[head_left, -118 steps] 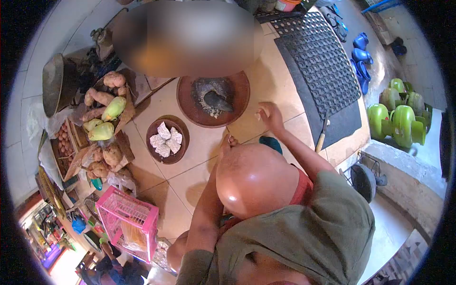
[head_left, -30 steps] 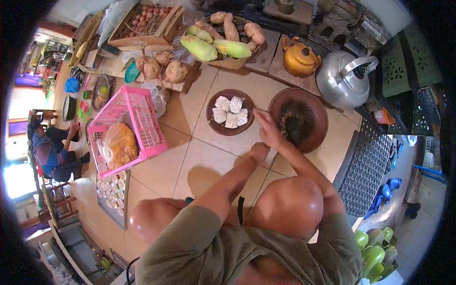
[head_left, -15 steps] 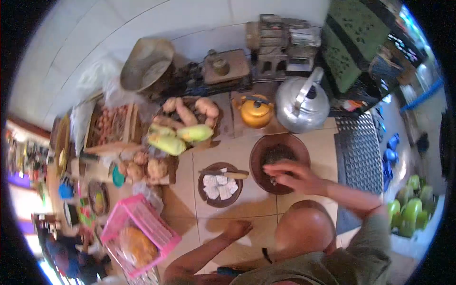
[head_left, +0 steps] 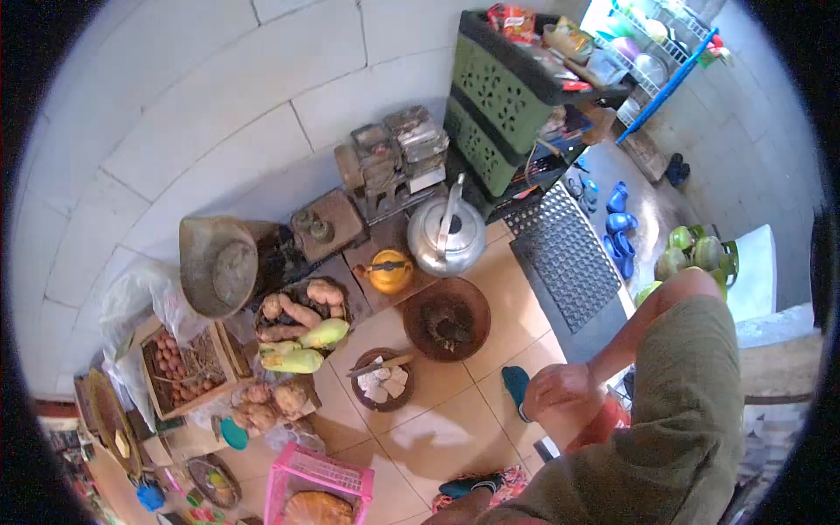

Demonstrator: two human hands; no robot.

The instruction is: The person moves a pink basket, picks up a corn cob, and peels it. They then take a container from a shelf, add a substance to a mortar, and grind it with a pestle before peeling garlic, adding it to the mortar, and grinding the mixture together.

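Observation:
My right hand [head_left: 562,390] is away from the large brown bowl [head_left: 479,306], low on the right against my knee; its fingers are blurred and hard to separate. Dark contents [head_left: 448,322] lie in that bowl. Left of it, a small brown bowl [head_left: 381,403] holds white pieces [head_left: 383,383], with a wooden-handled knife [head_left: 394,360] across its rim. My left hand is not visible.
A steel kettle [head_left: 446,236] and orange pot [head_left: 389,273] stand behind the bowls. Sweet potatoes [head_left: 302,310], corn [head_left: 293,360], an egg crate [head_left: 229,350] and a pink basket [head_left: 366,490] are left. A black mat [head_left: 564,262] and green drawers [head_left: 490,114] are right.
My right hand has left the large bowl and come back to my knee. My left hand has dropped out of view. The camera has turned toward the right.

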